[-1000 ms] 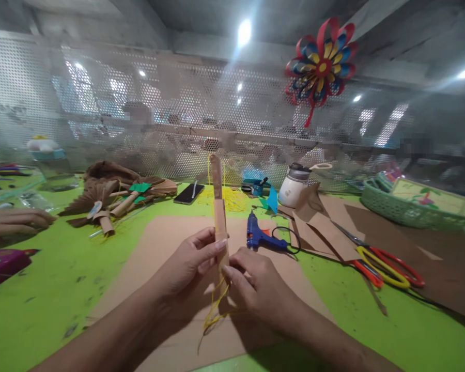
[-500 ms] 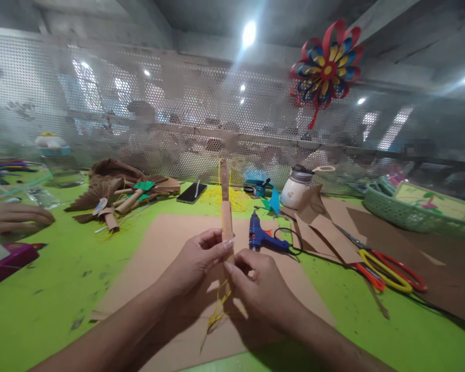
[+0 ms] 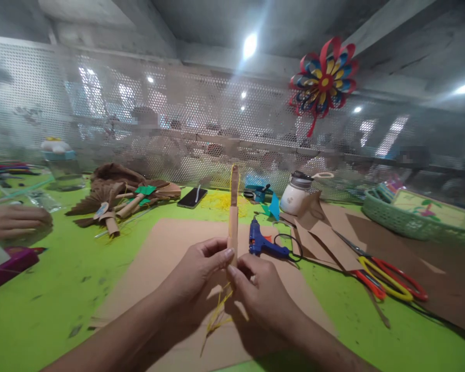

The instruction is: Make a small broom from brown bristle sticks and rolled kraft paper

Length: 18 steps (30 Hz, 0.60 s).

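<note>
A narrow folded strip of brown paper (image 3: 233,217) stands upright above the table, with yellow strands (image 3: 219,312) hanging from its lower end. My left hand (image 3: 196,276) pinches the strip's lower part from the left. My right hand (image 3: 258,292) pinches it from the right, just below, fingers closed. Both hands hover over a large brown paper sheet (image 3: 166,248) on the green table (image 3: 42,305).
A blue glue gun (image 3: 261,243) lies just behind the hands. Scissors with red and yellow handles (image 3: 383,276) lie to the right on brown paper pieces. A white jar (image 3: 294,194), black phone (image 3: 191,197), brown paper fans (image 3: 116,199), green basket (image 3: 406,219). Another person's hand (image 3: 15,221) rests at far left.
The strip has turned edge-on and shifted slightly right with both hands. The camera view has tilted a little.
</note>
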{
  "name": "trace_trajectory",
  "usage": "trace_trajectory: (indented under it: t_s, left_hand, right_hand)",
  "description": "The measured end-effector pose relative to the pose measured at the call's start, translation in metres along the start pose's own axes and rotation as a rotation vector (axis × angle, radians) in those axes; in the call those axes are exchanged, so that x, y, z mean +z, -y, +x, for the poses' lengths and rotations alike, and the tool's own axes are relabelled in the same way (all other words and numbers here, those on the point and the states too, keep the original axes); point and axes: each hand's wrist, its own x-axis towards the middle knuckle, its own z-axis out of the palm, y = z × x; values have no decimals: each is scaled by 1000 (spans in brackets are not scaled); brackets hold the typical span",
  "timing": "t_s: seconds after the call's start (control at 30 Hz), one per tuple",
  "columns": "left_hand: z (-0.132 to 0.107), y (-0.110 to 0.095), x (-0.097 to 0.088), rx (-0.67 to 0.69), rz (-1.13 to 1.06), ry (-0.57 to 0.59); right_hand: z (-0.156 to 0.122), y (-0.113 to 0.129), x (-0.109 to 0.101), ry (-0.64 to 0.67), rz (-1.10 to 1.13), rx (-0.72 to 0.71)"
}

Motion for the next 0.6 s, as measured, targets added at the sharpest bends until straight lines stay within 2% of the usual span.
trace_trajectory:
  t_s: [0.2,0.33,0.43,0.53,0.6]
  left_hand:
    - [3,3,-3,-18,-8,-13]
    - [3,3,-4,20,24,-21]
    - [1,3,-2,-12,-20,-44]
    - [1,3,-1,-24,-25,-93]
    - [2,2,-2,19,-5,-90]
  right_hand:
    - [0,-5,4,-4,41,-34]
    - [0,-5,4,-8,13,-35]
    - [-1,-3,5,-3,7,-41]
    - [-1,-3,8,20,63,6]
    - [0,-3,9,46,157,38]
